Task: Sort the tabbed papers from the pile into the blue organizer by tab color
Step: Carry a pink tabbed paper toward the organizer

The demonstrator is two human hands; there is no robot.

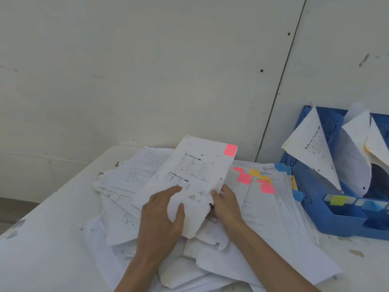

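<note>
A printed paper (pixel 193 169) with a pink tab (pixel 230 149) at its top right corner is lifted above the pile (pixel 134 180). My left hand (pixel 162 216) grips its lower edge, thumb on top. My right hand (pixel 226 204) pinches its right edge. Under them the pile of white sheets spreads over the table, showing pink tabs (pixel 244 177), yellow tabs (pixel 255 172) and blue tabs (pixel 281 167) at its right side. The blue organizer (pixel 311 186) stands at the right and holds several curled sheets (pixel 315 148); coloured labels (pixel 339 200) mark its front compartments.
The white table (pixel 42 245) has its left edge running diagonally at the left. A white panelled wall (pixel 147 70) rises right behind the pile and the organizer. Small scraps and stains lie on the table in front of the organizer.
</note>
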